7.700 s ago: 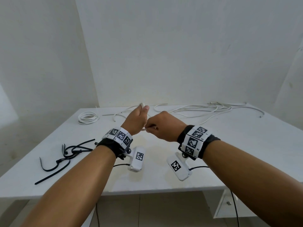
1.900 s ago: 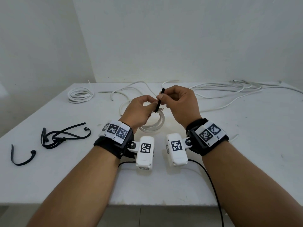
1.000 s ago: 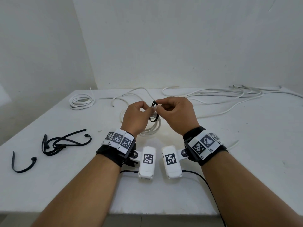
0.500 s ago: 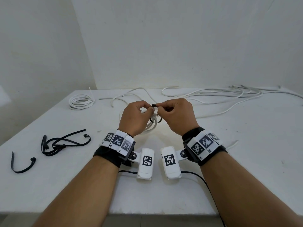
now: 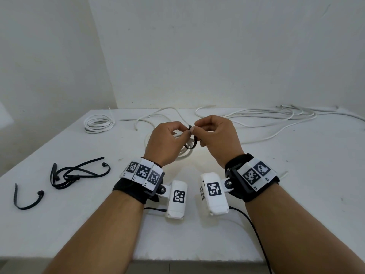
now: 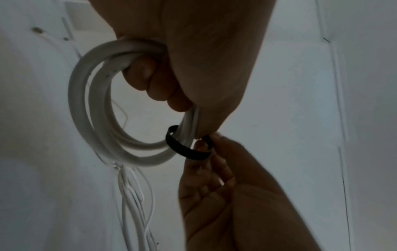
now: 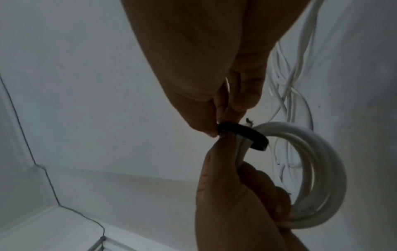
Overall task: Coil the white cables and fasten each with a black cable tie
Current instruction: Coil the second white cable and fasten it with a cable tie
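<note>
White cable, wound into a coil of several turns, is held above the middle of the table, clear of its surface. The left hand has its fingers curled round the gathered turns at one side of the coil. A black cable tie forms a loose loop round the same bundle, just beside the left fingertips. The right hand pinches the tie's ends between thumb and forefinger, its other fingers curled; whether the tail has entered the tie's head cannot be determined.

Handling notes, by judgement:
- The cable appears light and springy. The turns are likely to fan apart if the left grip relaxes, so keep hold close to the tie until it is drawn tight.
- The tie appears thin, flexible and smooth. Grip its tail near the head, where it bends least.
- Draw the loop down squarely across all turns; a strand left outside would remain loose.

Elsewhere on the table:
- One finished-looking coil lies near the far left corner.
- Uncoiled white cables spread along the far edge toward the far right corner.
- Spare black ties lie in a tangle near the left edge, with a single tie apart from them, closer to the near left corner.
</note>
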The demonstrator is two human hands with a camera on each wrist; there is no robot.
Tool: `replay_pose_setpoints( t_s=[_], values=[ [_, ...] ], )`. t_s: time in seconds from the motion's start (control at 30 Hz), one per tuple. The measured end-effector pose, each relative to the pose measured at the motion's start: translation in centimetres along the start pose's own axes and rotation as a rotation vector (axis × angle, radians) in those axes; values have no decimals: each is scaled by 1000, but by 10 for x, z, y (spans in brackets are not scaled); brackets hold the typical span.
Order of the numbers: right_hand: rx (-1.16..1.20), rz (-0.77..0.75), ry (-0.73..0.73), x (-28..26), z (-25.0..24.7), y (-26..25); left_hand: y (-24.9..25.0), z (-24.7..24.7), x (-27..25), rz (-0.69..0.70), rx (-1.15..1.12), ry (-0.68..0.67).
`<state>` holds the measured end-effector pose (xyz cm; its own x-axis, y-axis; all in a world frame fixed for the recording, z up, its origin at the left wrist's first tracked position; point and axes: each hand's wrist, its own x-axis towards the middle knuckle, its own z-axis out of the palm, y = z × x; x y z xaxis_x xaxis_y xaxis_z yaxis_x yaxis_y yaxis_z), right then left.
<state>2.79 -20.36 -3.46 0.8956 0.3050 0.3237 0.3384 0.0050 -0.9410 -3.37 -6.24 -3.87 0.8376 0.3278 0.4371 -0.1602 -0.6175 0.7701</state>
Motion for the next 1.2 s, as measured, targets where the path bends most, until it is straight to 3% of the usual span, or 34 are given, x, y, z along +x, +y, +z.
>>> replay_pose_setpoints(
  t_s=[0.13, 0.33, 0.4, 0.5, 0.57, 0.67, 0.73, 0.83, 0.97, 1.2],
  values=[
    [60, 135, -89, 2, -2, 1, 4, -4, -2, -90, -195, -65],
    [217, 289, -237, 9, -16, 4, 7, -1, -3, -129, -242, -186],
    [249, 317, -170, 13, -17, 5, 6, 0, -4, -112, -283, -235],
    [440, 403, 63, 19, -22, 4, 8, 2, -7, -70, -362, -290],
    [481, 409, 118, 19, -23, 3, 9, 4, -7, -70, -403, -287],
    [467, 430, 48, 17, -19, 4, 6, 4, -5, -114, -491, -278],
    [446, 478, -115, 16, -20, 3, 4, 1, -4, -157, -559, -263],
    [367, 436, -286, 14, -22, 4, 2, -1, -3, -197, -597, -265],
    [222, 283, -160, 12, -24, 1, 5, 3, -5, -279, -608, -322],
    [76, 270, -79, 8, -15, -3, 7, 0, -8, -248, -612, -455]
  ],
)
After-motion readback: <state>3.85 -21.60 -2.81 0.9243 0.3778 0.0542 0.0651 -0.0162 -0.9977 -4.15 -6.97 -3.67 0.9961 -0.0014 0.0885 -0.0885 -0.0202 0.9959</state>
